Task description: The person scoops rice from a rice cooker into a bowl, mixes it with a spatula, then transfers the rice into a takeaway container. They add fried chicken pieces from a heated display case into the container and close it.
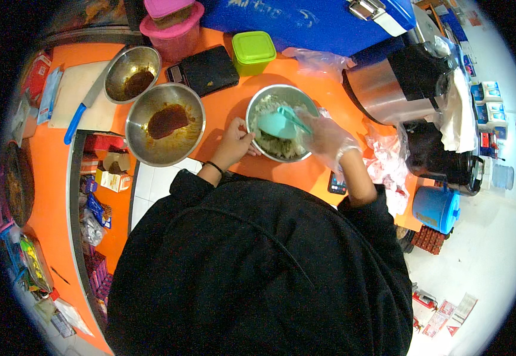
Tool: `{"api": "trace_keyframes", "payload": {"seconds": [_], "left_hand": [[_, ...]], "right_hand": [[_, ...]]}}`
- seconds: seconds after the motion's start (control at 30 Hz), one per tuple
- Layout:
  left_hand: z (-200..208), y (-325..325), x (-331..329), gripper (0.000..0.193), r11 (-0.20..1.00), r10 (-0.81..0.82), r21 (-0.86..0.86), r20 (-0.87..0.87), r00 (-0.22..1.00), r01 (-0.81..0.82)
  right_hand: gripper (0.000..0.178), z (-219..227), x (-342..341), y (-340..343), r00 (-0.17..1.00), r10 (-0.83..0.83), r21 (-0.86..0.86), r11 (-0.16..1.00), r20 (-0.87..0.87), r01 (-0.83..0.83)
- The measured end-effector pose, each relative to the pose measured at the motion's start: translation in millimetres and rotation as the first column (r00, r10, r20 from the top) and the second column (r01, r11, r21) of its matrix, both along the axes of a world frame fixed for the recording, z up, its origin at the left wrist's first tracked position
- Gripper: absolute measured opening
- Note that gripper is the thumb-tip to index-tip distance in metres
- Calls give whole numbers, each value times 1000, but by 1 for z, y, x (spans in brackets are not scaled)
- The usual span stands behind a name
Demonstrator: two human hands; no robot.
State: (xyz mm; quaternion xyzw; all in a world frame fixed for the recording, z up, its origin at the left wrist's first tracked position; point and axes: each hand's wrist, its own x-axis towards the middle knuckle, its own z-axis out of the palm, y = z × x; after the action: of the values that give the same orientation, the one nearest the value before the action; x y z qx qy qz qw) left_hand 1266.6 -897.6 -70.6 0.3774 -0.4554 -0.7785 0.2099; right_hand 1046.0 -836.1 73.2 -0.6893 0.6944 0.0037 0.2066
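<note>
The left hand (234, 142) pinched the steel bowl (303, 102) beside it, seemingly for steadiness, while the right hand (327, 139) clenched a teal scoop (274, 124).

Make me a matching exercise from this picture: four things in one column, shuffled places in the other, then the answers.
Things
1. turquoise rounded scoop
2. long blue-handled knife
3. square lime-green lidded tub
4. bare left hand

Places
A. right of the flat black square scale
B. at the left rim of the round steel bowl
C. in the clear-gloved right hand
D. partly on the pale rectangular board

Pairs: 1-C, 2-D, 3-A, 4-B
</note>
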Motion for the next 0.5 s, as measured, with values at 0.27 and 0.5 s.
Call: {"api": "trace_keyframes", "payload": {"seconds": [0.27, 0.5], "left_hand": [[-2, 9, -1, 24, 995, -96, 17, 14, 995, 96], [-3, 16, 5, 27, 998, -56, 25, -20, 998, 57]], "right_hand": [[52, 24, 29, 19, 957, -132, 233, 953, -257, 194], [47, 18, 10, 19, 919, -244, 32, 969, 310, 247]]}}
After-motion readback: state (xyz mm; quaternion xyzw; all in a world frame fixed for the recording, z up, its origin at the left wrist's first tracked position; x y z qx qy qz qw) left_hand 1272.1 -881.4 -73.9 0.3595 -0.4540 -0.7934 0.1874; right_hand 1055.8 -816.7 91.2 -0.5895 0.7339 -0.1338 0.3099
